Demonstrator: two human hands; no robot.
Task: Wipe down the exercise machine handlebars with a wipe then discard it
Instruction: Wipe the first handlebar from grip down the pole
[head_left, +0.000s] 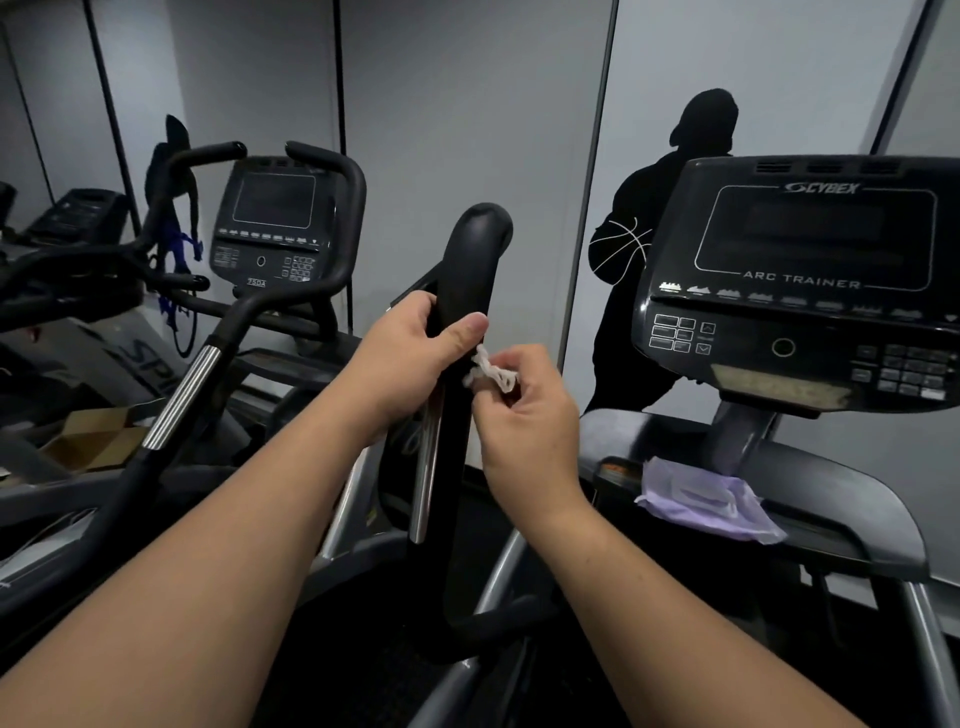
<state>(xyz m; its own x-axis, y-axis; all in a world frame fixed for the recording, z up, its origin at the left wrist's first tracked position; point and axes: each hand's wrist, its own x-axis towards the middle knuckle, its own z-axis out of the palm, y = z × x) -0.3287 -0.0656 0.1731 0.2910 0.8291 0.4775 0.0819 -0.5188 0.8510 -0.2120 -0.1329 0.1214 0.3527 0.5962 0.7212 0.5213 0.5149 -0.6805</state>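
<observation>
The wipe is a small white crumpled wad, pinched in my right hand just beside the black upright handlebar of the Cybex Arc Trainer, at about the height of the thumb of my left hand; it sits right against the bar's right face, though I cannot tell whether it actually touches. The right fingers are curled together and clamped on the wad, which bunches it into a firm pad, I judge so it can be pressed along the grip rather than flap loose. My left hand wraps the handlebar from the left, thumb across the front and fingers hidden behind, gripping it; I read that as bracing, since these arms swing and would drift away under a rubbing push. The hand sits on the upper part of the bar, below the rounded top and above the chrome contact strip, so the stretch below the hand lies free for the wipe.

The console stands well to the right; below it, on the machine's dark shelf, lies a pale purple wipe packet, well apart from both hands, presumably left within reach. A second machine's console and curved handlebars stand to the left.

By my reading the wiping is in progress; the rest of this bar, the other handlebar and the discarding appear yet to be done.
</observation>
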